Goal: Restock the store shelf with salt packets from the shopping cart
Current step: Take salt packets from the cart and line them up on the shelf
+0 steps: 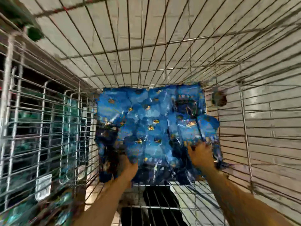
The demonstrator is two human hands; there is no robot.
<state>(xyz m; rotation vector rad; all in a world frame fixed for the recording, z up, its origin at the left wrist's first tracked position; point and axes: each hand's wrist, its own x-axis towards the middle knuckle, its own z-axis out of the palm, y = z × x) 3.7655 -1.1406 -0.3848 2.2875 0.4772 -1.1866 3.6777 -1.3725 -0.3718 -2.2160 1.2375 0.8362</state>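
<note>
While the camera looked straight down into the wire shopping cart [162, 51], both bare arms reached into its basket from the near edge. Blue salt packets [151, 128] lay in a loose, overlapping heap covering the cart bottom, most showing a small gold mark on the face. Heavy blur throughout, so print on the packets was unreadable. Left hand [128, 165] sat at the near-left edge of the heap, fingers buried under or among the packets; it looked curled onto one or more of them, but the exact grip could not be told. Right hand [201, 154] was at the near-right side, fingers curled down onto a packet at the right edge of the pile, apparently gripping it; fingertips were smeared by blur. That right-side packet stood a bit higher than the rest and reached the cart's right wall. Light tiled floor [268, 128] showed through the wire on the far and right sides. To the left, through the cart wall, stood a shelf [32, 119] with dark gaps and greenish goods, details too blurred to name. A dark round thing, probably a cart wheel [219, 99], showed beyond the right wall near the far-right corner of the heap. Dark trousers [156, 207] were visible below the cart's near edge, between the two forearms.
</note>
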